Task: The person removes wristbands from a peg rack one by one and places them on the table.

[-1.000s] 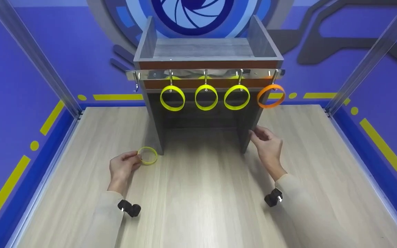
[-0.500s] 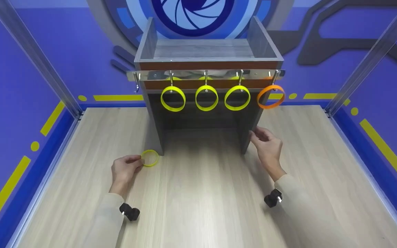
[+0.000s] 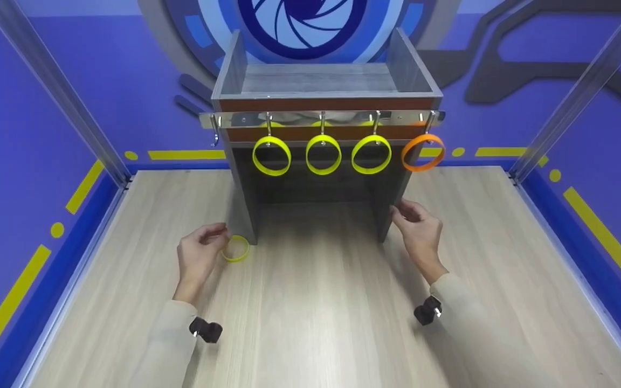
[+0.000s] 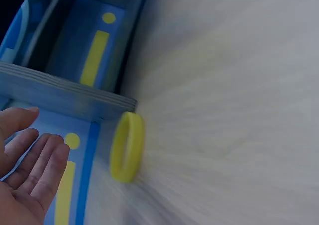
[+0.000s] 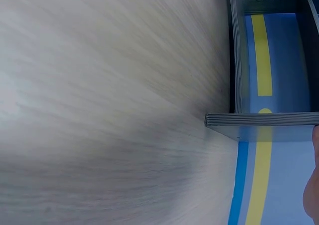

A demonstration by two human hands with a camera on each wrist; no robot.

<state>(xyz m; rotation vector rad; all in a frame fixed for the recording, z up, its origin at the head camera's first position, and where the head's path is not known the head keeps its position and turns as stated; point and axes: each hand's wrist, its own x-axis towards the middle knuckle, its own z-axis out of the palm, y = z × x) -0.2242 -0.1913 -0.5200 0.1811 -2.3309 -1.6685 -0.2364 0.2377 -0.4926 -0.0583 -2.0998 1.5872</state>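
Observation:
A yellow ring (image 3: pixel 236 261) lies on the table beside the front foot of the grey shelf unit's left side panel (image 3: pixel 243 207). My left hand (image 3: pixel 200 253) is just left of the ring and a little above it. In the left wrist view its fingers (image 4: pixel 47 175) are loosely extended, with a gap between them and the ring (image 4: pixel 115 158). My right hand (image 3: pixel 418 229) stands at the outer face of the right side panel (image 3: pixel 388 218), fingers bent loosely and fingertips at the wood. Only a sliver of that hand shows in the right wrist view, against the panel (image 5: pixel 269 119).
A metal hook rail (image 3: pixel 294 118) runs across the unit's front. Three yellow rings, one on the middle hook (image 3: pixel 323 173), and an orange ring (image 3: pixel 422 170) hang from it. The leftmost hook (image 3: pixel 215 134) bears no ring. Blue walls (image 3: pixel 89 64) enclose the wooden table (image 3: pixel 310 312).
The left hand has let go of the yellow ring, and its fingers have lifted off it. The ring moved slightly right, toward the left panel. The right hand stays where it was.

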